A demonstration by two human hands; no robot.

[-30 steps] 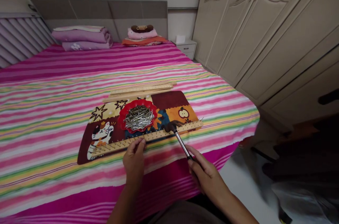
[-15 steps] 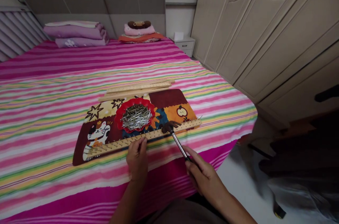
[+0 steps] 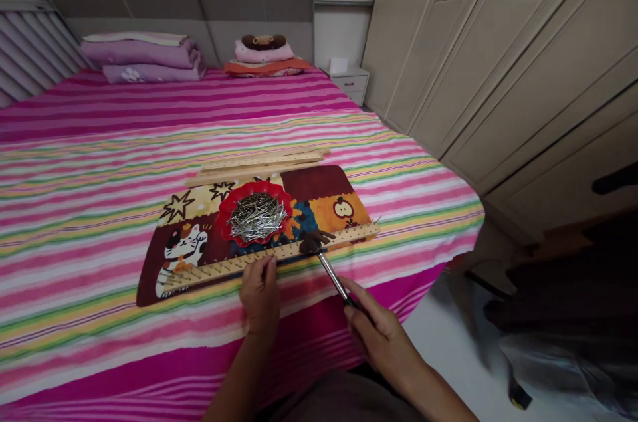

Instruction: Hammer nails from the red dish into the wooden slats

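My right hand [image 3: 376, 325] grips the dark handle of a claw hammer [image 3: 333, 274] with a shiny metal shaft. The hammer's dark head lies over a long wooden strip [image 3: 355, 234], right of the strip's middle. Many nails stand in the strip left of the hammer, and rows of small dots mark its right part. My left hand [image 3: 260, 296] is closed at the strip's near edge, thumb and fingers pinched on it; whether a nail is also between them is hidden. Just beyond the strip, a red scalloped bowl [image 3: 222, 217] holds a heap of loose nails.
Beneath the bowl and strip lies a patterned mat [image 3: 312, 184] with a cat drawing. More wooden strips [image 3: 259, 163] lie beyond it on the striped bedspread [image 3: 90, 209]. Folded bedding [image 3: 142, 56] is stacked by the headboard. A wardrobe [image 3: 448, 63] stands to the right.
The hammer head has shifted slightly left along the strip, with my right hand following. My left hand stays at the strip's edge. The camera view has tilted a little.
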